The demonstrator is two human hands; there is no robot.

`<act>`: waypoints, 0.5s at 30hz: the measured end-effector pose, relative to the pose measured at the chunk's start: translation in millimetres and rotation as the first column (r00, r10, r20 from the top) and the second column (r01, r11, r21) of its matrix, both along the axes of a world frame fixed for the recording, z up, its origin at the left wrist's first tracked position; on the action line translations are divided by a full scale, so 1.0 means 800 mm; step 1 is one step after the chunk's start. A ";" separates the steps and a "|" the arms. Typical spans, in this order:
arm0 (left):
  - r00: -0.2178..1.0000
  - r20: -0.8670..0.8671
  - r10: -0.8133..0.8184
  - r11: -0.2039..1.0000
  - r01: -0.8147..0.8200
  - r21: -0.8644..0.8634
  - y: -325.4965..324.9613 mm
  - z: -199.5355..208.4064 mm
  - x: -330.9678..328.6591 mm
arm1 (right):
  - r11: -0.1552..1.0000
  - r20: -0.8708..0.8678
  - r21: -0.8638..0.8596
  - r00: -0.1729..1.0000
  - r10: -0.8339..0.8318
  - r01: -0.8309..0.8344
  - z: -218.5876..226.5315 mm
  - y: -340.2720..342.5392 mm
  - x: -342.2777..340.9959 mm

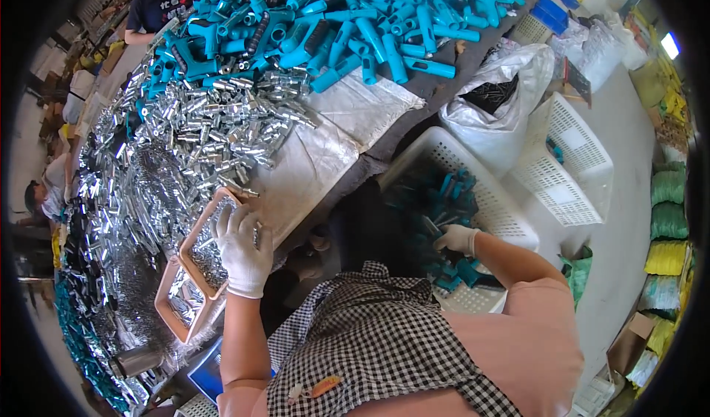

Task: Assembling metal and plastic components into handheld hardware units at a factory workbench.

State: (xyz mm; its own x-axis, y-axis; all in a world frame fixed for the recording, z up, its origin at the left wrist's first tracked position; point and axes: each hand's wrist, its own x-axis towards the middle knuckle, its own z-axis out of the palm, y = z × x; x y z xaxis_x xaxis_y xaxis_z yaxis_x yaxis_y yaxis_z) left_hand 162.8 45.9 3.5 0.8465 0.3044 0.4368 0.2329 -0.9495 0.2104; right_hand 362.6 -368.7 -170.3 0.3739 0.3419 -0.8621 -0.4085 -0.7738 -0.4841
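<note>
My left hand (244, 253), in a white glove, is over an orange tray (194, 258) of small silvery metal parts. Its fingers are apart and bent toward the parts, and nothing shows in them. My right hand (458, 240), also gloved in white, reaches into a white perforated crate (497, 208) on my right. Its fingers are closed round a teal part with a metal tube (432, 226), though the grip is partly hidden. Teal-and-metal pieces (455, 187) lie around it in the crate, several of them in shadow.
A big heap of teal gun-shaped housings (355, 28) covers the far table. Silvery metal fittings (222, 125) are piled nearer and to the left. A second orange tray (174, 302) adjoins the first. Right of the table stand a white sack (494, 132) and another crate (566, 169). A person (164, 6) is far left.
</note>
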 end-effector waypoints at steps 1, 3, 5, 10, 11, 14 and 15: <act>0.999 0.032 0.022 0.999 -0.023 0.030 0.004 -0.002 0.002 | 0.984 0.086 0.007 0.980 0.177 -0.178 0.001 0.013 0.013; 0.998 0.051 0.037 0.998 -0.039 0.047 0.012 -0.008 0.006 | 0.922 0.065 -0.011 0.920 0.388 -0.388 -0.005 0.050 0.057; 0.998 0.014 0.061 0.995 -0.062 0.081 0.005 -0.007 0.018 | 0.705 0.113 -0.197 0.698 0.707 -0.682 -0.017 0.093 0.097; 0.988 -0.076 0.136 0.985 -0.126 0.118 0.003 -0.008 0.030 | 0.035 0.179 -0.313 -0.023 0.984 -0.949 -0.081 0.192 0.109; 0.992 -0.061 0.108 0.991 -0.103 0.083 0.004 -0.012 0.037 | -0.091 0.262 -0.322 -0.180 0.948 -0.943 -0.128 0.182 0.114; 0.974 -0.080 0.213 0.971 -0.202 0.131 0.009 -0.008 0.016 | -0.055 0.422 -0.383 -0.228 0.877 -0.922 -0.127 0.241 0.063; 0.988 -0.032 0.149 0.980 -0.144 0.136 0.012 -0.011 0.019 | -0.025 0.420 -0.383 -0.198 0.886 -0.924 -0.123 0.292 0.025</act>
State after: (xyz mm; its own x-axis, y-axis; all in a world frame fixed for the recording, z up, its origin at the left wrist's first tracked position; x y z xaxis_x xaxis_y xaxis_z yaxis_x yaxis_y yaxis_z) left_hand 178.4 55.2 -5.3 0.8154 0.3683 0.4467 0.3776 -0.9232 0.0719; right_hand 382.6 -135.3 -268.8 -0.1063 0.7222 -0.6834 0.9545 -0.1185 -0.2736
